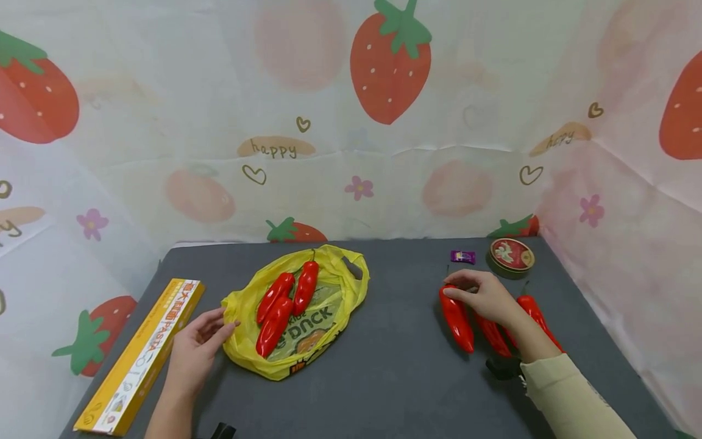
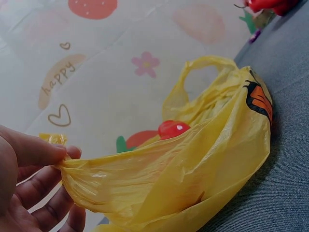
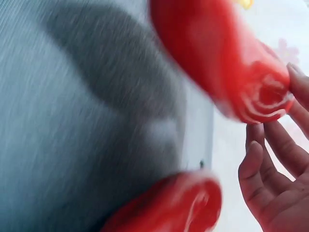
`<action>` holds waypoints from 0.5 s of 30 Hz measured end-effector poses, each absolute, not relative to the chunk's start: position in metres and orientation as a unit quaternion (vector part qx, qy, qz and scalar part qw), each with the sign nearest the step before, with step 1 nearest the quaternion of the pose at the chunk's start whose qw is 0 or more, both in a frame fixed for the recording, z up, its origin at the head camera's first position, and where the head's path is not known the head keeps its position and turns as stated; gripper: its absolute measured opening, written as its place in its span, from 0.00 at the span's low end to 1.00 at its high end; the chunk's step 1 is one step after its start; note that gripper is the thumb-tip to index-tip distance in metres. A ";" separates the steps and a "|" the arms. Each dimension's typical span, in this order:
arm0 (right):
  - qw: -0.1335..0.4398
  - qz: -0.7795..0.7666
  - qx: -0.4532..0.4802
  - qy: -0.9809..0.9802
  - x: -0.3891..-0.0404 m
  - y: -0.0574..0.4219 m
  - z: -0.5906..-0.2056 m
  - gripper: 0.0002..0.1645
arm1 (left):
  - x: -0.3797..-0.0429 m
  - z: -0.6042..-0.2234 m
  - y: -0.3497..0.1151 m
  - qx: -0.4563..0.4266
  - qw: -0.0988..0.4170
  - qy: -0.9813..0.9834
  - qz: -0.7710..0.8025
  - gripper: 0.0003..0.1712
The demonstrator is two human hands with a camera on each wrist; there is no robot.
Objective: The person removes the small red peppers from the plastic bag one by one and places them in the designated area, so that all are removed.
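Bag (image 1: 269, 367) lies mouth-up on the table (image 1: 384, 384), three peppers (image 1: 274, 327) resting inside. The left hand (image 1: 197, 350) pinches its rim between thumb and finger, drawing the plastic taut, presumably because so limp an edge would otherwise sag. The right hand (image 1: 485, 296) grasps another pepper (image 1: 459, 323) at the stem end with thumb and fingertips, probably the easiest part to take from above; its shadow falls apart from it, so it seems raised. More peppers (image 1: 536, 314) lie by the right wrist, partly hidden.
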State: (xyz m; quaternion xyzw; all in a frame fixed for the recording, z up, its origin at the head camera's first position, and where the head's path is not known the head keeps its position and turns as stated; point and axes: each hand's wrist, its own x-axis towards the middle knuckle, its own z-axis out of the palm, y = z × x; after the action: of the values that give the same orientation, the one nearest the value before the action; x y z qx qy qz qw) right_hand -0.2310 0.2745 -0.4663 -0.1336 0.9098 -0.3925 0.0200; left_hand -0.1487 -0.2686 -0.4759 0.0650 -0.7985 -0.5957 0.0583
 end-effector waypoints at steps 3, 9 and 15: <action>0.022 -0.380 -0.132 0.915 -0.230 0.281 -0.469 0.23 | -0.148 -0.476 -0.269 0.069 0.057 -0.798 -0.595 0.27; 0.026 -0.345 -0.127 0.930 -0.229 0.290 -0.476 0.22 | -0.148 -0.477 -0.268 0.070 0.061 -0.796 -0.598 0.27; 0.017 -0.309 -0.134 0.941 -0.227 0.294 -0.475 0.19 | -0.149 -0.475 -0.267 0.072 0.061 -0.798 -0.596 0.26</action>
State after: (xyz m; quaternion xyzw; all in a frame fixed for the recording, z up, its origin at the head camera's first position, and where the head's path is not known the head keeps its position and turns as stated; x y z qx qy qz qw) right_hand -0.2272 0.2944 -0.4755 -0.1343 0.9413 -0.3092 0.0169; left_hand -0.1490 -0.2668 -0.4751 0.0719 -0.7975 -0.5958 0.0612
